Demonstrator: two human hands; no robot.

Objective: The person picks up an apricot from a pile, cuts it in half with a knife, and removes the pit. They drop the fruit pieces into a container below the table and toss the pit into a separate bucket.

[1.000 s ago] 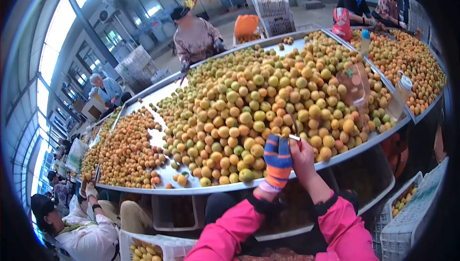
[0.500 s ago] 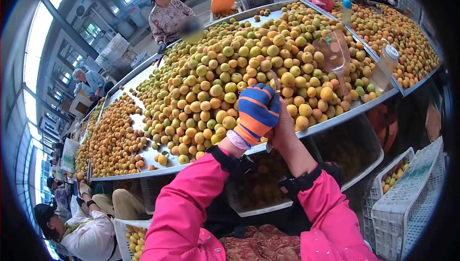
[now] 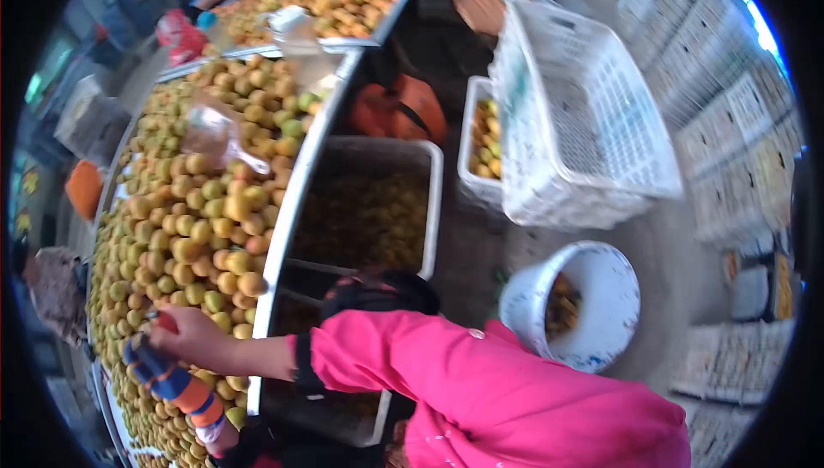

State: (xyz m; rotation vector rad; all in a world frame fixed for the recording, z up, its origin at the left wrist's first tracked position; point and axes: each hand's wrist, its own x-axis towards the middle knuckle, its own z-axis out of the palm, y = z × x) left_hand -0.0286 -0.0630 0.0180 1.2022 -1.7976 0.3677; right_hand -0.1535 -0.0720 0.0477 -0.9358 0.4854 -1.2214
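Heaped apricots (image 3: 184,245), yellow, orange and green, cover the metal-edged table on the left, and both my hands are close together over them. My left hand (image 3: 163,375) wears a blue and orange striped glove. Its fingers are curled in, and what they hold is hidden. Just above it, my bare right hand (image 3: 190,337) is closed around a small tool with a red part (image 3: 163,322); blur hides its exact kind. A clear plastic scoop (image 3: 210,135) lies on the apricots farther up the table.
Under the table edge (image 3: 296,202) stands a bin (image 3: 433,210) of fruit. A white plastic crate (image 3: 592,116) leans beside a smaller crate (image 3: 472,137) holding apricots. A white bucket (image 3: 614,296) with scraps stands on the floor. Stacked crates (image 3: 730,133) line the right side.
The view has swung far to the right, bringing the bucket and crate stacks into sight. My hands stay close together over the apricots, now at the lower left of the view.
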